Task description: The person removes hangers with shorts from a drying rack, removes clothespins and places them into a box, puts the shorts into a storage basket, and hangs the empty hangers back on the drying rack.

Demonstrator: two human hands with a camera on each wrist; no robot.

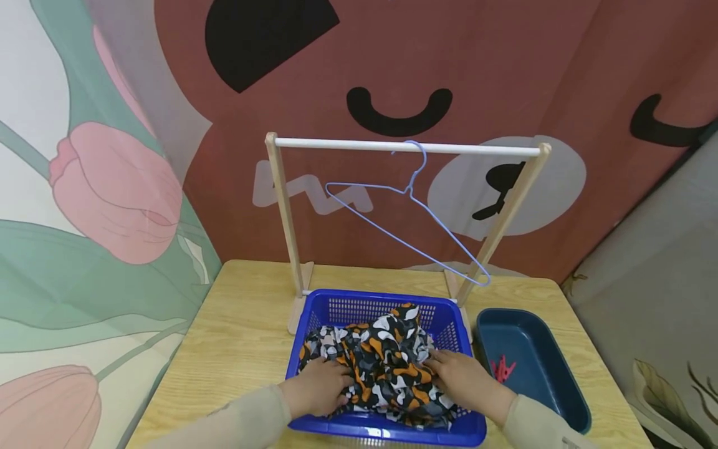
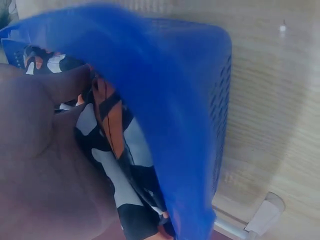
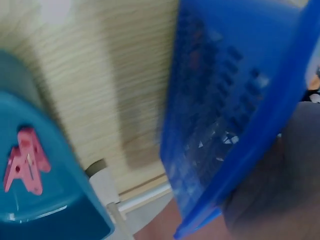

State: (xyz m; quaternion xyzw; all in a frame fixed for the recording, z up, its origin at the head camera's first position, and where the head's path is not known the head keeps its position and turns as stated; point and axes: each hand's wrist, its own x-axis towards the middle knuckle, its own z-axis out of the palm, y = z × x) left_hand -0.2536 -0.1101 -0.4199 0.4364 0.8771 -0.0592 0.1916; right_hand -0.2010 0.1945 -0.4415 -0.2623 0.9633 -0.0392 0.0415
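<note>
A bunched patterned cloth (image 1: 381, 355) in black, orange, white and grey lies in a blue plastic basket (image 1: 387, 431); its folds hide what kind of garment or fabric it is. My left hand (image 1: 321, 385) grips the cloth's left side, and the left wrist view shows thumb and fingers around patterned folds (image 2: 120, 145). On the right side, my right hand (image 1: 468, 381) holds a greyish part of the cloth, its fingertips partly hidden in the folds. In the right wrist view the basket's rim covers most of that hand's grip.
Behind the basket stands a wooden rack with a white bar (image 1: 336, 144), where a light blue hanger (image 1: 387, 234) hangs at a slant. A dark teal tray (image 1: 538, 355) at the right holds red clothespins (image 1: 503, 369). All stand on a wooden table (image 1: 235, 330).
</note>
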